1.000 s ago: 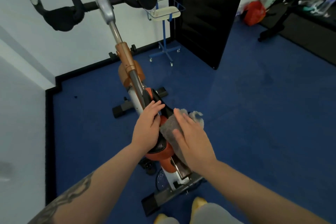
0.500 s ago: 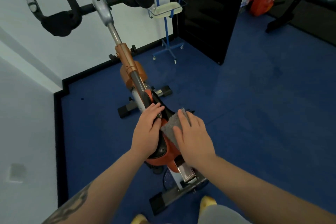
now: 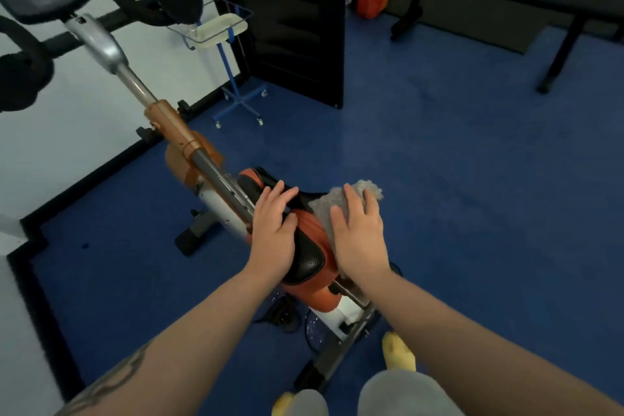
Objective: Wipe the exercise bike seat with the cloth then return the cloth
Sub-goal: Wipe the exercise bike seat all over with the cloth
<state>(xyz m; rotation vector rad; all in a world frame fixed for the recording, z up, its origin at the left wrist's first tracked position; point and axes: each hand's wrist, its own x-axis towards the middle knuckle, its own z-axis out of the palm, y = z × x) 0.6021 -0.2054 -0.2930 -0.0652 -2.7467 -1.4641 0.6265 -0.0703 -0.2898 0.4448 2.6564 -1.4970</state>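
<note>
Right hand (image 3: 359, 240), fingers spread flat, presses fuzzy grey cloth (image 3: 332, 204) onto orange-and-black padded bike seat (image 3: 309, 246); left hand (image 3: 273, 233), fingers relaxed, rests on seat.

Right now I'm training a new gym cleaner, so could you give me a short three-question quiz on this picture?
1. True or false: the right hand presses the fluffy grey cloth against the orange and black bike seat with straight fingers.
2. Which hand rests on the seat with no cloth under it? A) left B) right
3. Fill in: the small blue-framed wheeled stand with a wire basket stands by the white wall, next to the black ____.

Key
1. True.
2. A: the left hand lies bare on the seat's left side.
3. Door.
</note>
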